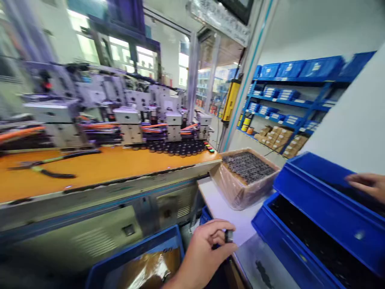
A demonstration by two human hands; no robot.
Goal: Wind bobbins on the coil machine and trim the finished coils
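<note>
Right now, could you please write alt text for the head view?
The left hand pinches a small black part beside stacked blue bins; the right hand rests on the upper bin. Behind are a lined box of dark parts and an orange bench with machines.

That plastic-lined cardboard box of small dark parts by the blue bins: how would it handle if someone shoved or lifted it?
The cardboard box is filled to the rim with small dark parts, so probably heavy for its size. Its plastic liner bulges at the side, so the walls may flex when lifted. It seems to overhang the white shelf edge; a push might tip it.
</note>
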